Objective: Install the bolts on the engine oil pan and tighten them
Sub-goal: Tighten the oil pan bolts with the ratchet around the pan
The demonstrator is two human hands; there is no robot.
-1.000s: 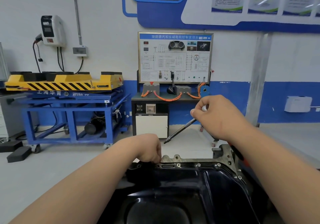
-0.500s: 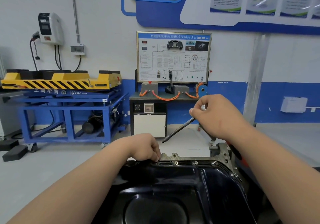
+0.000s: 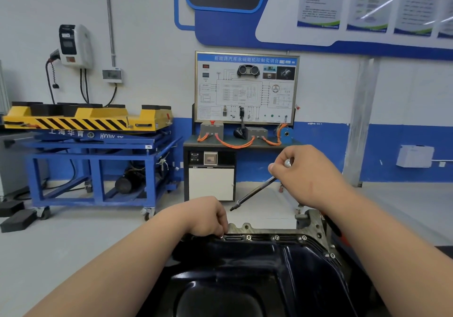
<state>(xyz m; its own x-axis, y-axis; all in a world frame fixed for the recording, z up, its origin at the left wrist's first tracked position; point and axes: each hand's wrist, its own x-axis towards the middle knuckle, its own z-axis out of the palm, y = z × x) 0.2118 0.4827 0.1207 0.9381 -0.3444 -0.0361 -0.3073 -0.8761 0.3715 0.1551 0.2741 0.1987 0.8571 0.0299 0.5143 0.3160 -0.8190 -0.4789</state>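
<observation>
Glossy black, smoothly dished metal oil pan point(image 3: 257, 280) sits low centre, just before the person, far rim lying on a rough grey cast flange point(image 3: 259, 229); small round silver bolts point(image 3: 276, 237) seated in a row along that rim. Left hand point(image 3: 208, 216) knuckles-up at the rim's left end, fingers point(image 3: 220, 231) curled close together, tips on the rim; whether they pinch a bolt, cannot tell. Right hand point(image 3: 308, 174) raised above the pan, fingers clamped round a slim knurled steel driver point(image 3: 255, 190) with a rounded bright cap, shaft slanting down-left, tip clear of the pan.
</observation>
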